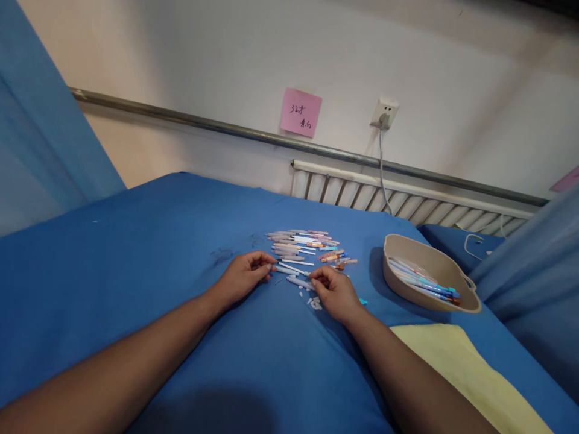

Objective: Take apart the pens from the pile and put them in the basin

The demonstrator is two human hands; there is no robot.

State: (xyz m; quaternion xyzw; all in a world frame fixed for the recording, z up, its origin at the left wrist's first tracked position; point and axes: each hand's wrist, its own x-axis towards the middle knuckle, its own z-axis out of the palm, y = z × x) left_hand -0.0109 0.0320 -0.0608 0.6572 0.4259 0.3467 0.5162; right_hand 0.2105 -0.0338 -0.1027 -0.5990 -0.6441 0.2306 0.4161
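Note:
My left hand (244, 278) is closed in a pinch at the left end of a pale pen barrel (287, 271). Facing it, my right hand (338, 293) has its thumb and fingers drawn together beside the right ends of a thin white stick (294, 268) and a pale lilac pen (298, 282); what it pinches is too small to make out. Just beyond both hands lie rows of pens and pen parts (301, 240), grey, white, pink and orange. Small white pieces (315, 303) are scattered left of my right wrist.
A beige basket (470, 301) at the right holds several blue and clear pens (423, 282). A yellow cloth (452, 355) lies in front of it on the blue table cover (149, 253). Behind are a radiator (357, 193), a metal pipe (217, 126) and a plugged socket (384, 114).

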